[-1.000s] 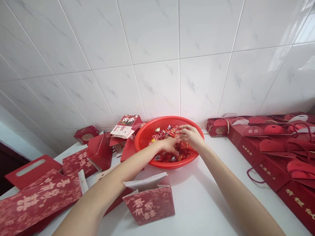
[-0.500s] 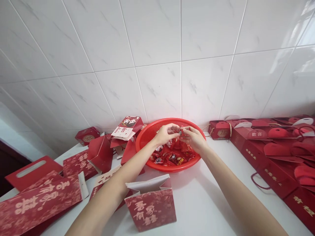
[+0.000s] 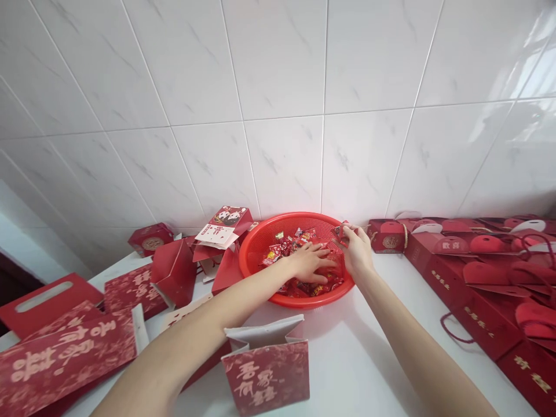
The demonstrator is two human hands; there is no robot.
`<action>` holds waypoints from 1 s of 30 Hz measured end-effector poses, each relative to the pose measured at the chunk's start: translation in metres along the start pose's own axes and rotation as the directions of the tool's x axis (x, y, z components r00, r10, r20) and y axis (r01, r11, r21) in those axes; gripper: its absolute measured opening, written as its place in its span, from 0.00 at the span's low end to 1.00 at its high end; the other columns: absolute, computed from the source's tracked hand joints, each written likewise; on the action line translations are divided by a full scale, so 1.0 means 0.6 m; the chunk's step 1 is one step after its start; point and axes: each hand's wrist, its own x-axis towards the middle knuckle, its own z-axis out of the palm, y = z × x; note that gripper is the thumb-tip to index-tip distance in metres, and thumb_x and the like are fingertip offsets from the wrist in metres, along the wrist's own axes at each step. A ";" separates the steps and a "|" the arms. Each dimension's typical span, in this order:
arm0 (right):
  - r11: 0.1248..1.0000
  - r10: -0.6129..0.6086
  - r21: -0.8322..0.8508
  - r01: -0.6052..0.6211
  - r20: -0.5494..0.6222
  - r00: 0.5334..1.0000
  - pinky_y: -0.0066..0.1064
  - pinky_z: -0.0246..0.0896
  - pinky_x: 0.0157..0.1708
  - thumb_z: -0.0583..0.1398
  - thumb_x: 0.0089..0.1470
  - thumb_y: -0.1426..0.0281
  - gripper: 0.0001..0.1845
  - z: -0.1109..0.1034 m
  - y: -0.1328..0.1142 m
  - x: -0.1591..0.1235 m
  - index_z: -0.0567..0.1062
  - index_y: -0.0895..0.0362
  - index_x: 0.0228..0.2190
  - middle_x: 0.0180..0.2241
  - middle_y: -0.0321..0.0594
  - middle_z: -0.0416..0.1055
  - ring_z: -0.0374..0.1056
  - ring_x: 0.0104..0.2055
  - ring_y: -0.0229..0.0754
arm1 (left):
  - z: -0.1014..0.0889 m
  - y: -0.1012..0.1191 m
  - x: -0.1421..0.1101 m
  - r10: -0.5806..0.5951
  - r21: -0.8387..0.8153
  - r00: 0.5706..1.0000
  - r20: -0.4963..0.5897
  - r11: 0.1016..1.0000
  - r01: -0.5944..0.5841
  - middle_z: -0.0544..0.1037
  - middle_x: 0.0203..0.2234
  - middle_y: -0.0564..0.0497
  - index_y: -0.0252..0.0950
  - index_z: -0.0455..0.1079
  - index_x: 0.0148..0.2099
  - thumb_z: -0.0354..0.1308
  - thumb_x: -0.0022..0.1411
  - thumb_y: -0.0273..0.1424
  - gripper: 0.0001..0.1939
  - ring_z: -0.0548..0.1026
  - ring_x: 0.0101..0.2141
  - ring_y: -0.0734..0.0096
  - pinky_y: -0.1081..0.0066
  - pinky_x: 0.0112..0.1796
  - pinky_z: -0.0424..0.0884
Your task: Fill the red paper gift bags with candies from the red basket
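Left hand (image 3: 311,264) lowered onto candies (image 3: 281,250), beyond open box (image 3: 270,373).

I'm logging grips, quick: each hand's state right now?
Left hand: open, spread over shiny wrapped sweets in the round red plastic basket.
Right hand: closed on a small, shiny red item.

The basket (image 3: 299,302) was bright red, the sweet wrappers (image 3: 286,249) red with yellow, the front carton (image 3: 278,376) mottled crimson with pale lettering, and the wall tiles (image 3: 282,162) white, grey-veined.
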 end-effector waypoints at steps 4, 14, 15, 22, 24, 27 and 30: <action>1.000 -0.005 -0.027 0.005 0.012 1.000 0.29 0.69 0.32 0.65 0.40 0.66 0.10 0.001 0.001 -0.001 0.69 0.53 0.25 0.29 0.33 0.69 0.71 0.37 0.40 | -0.010 -0.011 -0.002 -0.226 0.077 0.973 -0.041 0.970 0.229 0.83 0.40 0.48 0.44 0.80 0.42 0.64 0.61 0.40 0.09 0.77 0.48 0.55 0.54 0.59 0.59; 0.999 -0.014 -0.045 0.014 -0.004 1.000 0.29 0.67 0.31 0.64 0.41 0.65 0.09 0.005 0.002 -0.003 0.70 0.53 0.25 0.31 0.35 0.71 0.70 0.37 0.41 | -0.004 -0.031 -0.013 -0.564 0.175 0.801 -0.200 0.784 0.596 0.82 0.37 0.34 0.34 0.80 0.40 0.62 0.56 0.25 0.10 0.75 0.48 0.38 0.40 0.52 0.59; 0.999 -0.012 -0.040 0.012 -0.008 1.000 0.29 0.67 0.31 0.64 0.41 0.65 0.09 0.006 0.001 -0.004 0.70 0.53 0.25 0.30 0.34 0.71 0.70 0.37 0.40 | -0.007 -0.028 -0.015 -0.554 0.184 0.806 -0.209 0.787 0.589 0.82 0.38 0.33 0.34 0.80 0.41 0.60 0.57 0.24 0.10 0.73 0.49 0.37 0.39 0.52 0.58; 1.000 -0.003 -0.026 0.002 -0.010 1.000 0.29 0.66 0.31 0.64 0.40 0.65 0.10 0.010 -0.003 -0.006 0.69 0.53 0.26 0.29 0.33 0.70 0.71 0.35 0.40 | -0.024 0.002 -0.004 -0.233 0.200 0.961 -0.150 0.945 0.260 0.75 0.54 0.40 0.38 0.76 0.52 0.58 0.60 0.25 0.18 0.68 0.57 0.51 0.55 0.57 0.61; 1.000 -0.003 -0.026 0.003 -0.003 1.000 0.29 0.65 0.30 0.63 0.40 0.66 0.09 0.008 -0.003 -0.006 0.69 0.53 0.26 0.27 0.33 0.70 0.70 0.34 0.41 | -0.020 0.005 0.009 -0.115 0.175 0.988 -0.100 0.976 0.131 0.71 0.60 0.44 0.42 0.74 0.57 0.61 0.58 0.27 0.23 0.67 0.59 0.53 0.58 0.59 0.61; 1.000 -0.009 -0.027 0.010 0.010 1.000 0.29 0.65 0.30 0.62 0.40 0.66 0.08 0.006 -0.002 -0.005 0.68 0.53 0.25 0.27 0.33 0.70 0.70 0.34 0.40 | -0.011 0.002 0.029 -0.015 0.084 1.000 0.016 0.996 0.014 0.66 0.65 0.44 0.43 0.70 0.61 0.66 0.53 0.28 0.32 0.64 0.63 0.51 0.57 0.61 0.59; 0.999 -0.013 -0.039 0.014 0.027 1.000 0.29 0.65 0.31 0.62 0.40 0.66 0.09 0.004 0.000 -0.003 0.68 0.53 0.25 0.27 0.32 0.70 0.69 0.33 0.39 | -0.007 -0.004 0.038 -0.053 0.014 0.996 0.078 0.999 0.052 0.72 0.61 0.44 0.42 0.74 0.57 0.68 0.50 0.30 0.29 0.71 0.58 0.50 0.60 0.56 0.65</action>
